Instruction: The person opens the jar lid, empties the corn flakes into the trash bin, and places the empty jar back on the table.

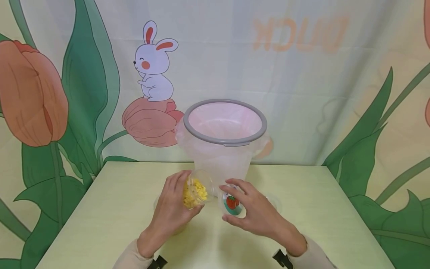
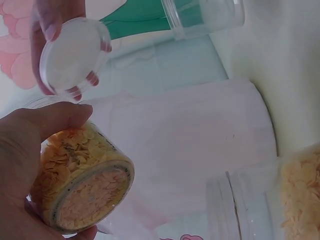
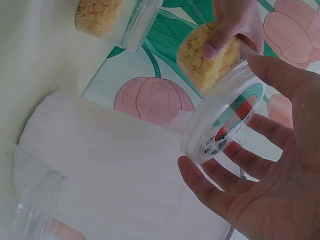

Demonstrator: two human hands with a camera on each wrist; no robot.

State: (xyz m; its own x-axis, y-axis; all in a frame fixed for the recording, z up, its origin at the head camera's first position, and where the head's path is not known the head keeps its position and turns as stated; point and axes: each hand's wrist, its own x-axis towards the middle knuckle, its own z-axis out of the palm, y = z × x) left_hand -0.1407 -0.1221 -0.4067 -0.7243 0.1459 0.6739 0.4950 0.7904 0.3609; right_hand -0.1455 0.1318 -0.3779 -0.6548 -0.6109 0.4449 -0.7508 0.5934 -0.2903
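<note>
My left hand (image 1: 171, 203) grips a clear round jar (image 1: 195, 192), tilted with its mouth toward the right. Yellow flakes (image 2: 75, 152) fill its lower part, seen through the wall and base in the left wrist view. Facing it, my right hand (image 1: 258, 213) holds a clear lid (image 3: 225, 117) by the rim between thumb and fingertips. A label with a red fruit and a green band (image 1: 232, 204) shows on the lid. A small gap separates lid and jar mouth in the head view. Both hands are in front of the bin.
A translucent bin (image 1: 221, 164) with a grey rim and pink liner stands at the table's back edge. Another jar with yellow flakes (image 3: 100, 17) is on the left, mostly behind my left hand. A clear jar (image 2: 205, 15) stands on the right. A printed curtain (image 1: 215, 48) hangs behind.
</note>
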